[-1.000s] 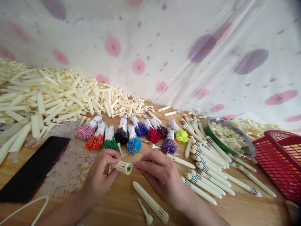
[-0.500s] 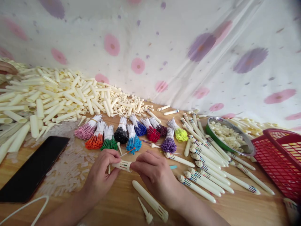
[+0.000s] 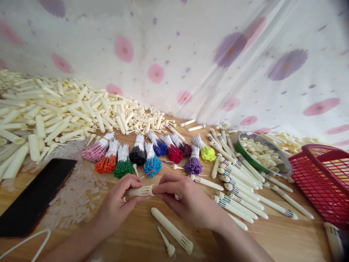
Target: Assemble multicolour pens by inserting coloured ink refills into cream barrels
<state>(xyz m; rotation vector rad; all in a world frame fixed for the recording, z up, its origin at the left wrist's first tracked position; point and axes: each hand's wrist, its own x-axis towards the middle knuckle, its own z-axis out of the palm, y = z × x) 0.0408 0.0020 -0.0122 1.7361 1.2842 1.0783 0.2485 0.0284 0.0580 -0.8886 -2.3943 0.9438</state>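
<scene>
My left hand (image 3: 117, 203) grips a short cream slotted pen barrel (image 3: 141, 190), held level over the wooden table. My right hand (image 3: 187, 200) pinches at the barrel's right end, fingers pressed together; what they hold there is too small to make out. Just beyond the hands lie bundles of coloured refills (image 3: 147, 156), from pink at the left to yellow-green at the right. In front of the hands lie a long cream barrel (image 3: 172, 230) and a small cream tip piece (image 3: 165, 242).
A heap of cream barrels (image 3: 54, 112) fills the left. A black phone (image 3: 32, 196) and white cable (image 3: 24, 242) lie at front left. Finished pens (image 3: 242, 189) lie in rows at the right, beside a green bowl of small parts (image 3: 261, 154) and a red basket (image 3: 321, 182).
The short barrel has turned from facing me end-on to lying level, and my right fingers have closed onto its right end. The view has tipped slightly.
</scene>
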